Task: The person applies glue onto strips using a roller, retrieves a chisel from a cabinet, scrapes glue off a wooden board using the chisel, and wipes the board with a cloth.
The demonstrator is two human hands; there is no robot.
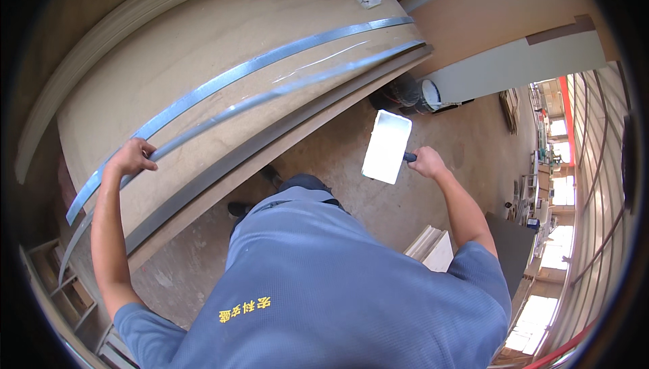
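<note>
We are pinching the thin grey metal strip (223, 82) on the tan plywood sheet (203, 38) with left hand (132, 157); right hand (427, 163) is gripping a white flat-headed mallet (387, 146). The strip's edge, seemingly sharp, could be cutting fingers if it slips.

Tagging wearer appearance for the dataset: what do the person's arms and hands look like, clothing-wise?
Both hands, left hand and right hand, are bare: no gloves, watch or rings visible. Forearms are uncovered. A blue short-sleeved shirt of fine ribbed knit ends at the upper arms and carries small yellow printed characters near the left shoulder.
</note>
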